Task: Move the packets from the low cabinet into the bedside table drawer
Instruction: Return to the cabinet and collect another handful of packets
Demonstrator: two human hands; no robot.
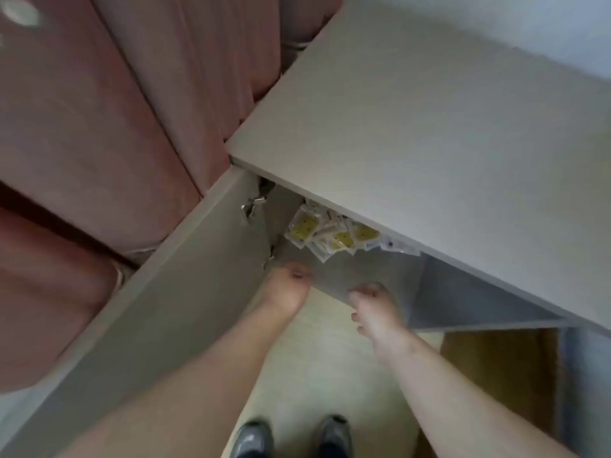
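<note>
Reaching into the low cabinet (429, 127), both hands sit at the front edge of the shelf (367, 272): the left hand (291, 285) is bunched, though blur hides whether it is truly closed, and the right hand (373, 305) curls loosely around nothing. The packets (330, 233) lie heaped on that shelf under the cabinet top, at one o'clock from the left hand and eleven from the right. The heap runs from ten to four, and the left hand looks the nearer.

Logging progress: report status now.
Left hand, right hand empty, near shelf edge. Packets heaped inside cabinet. Door open, nothing blocking.
</note>
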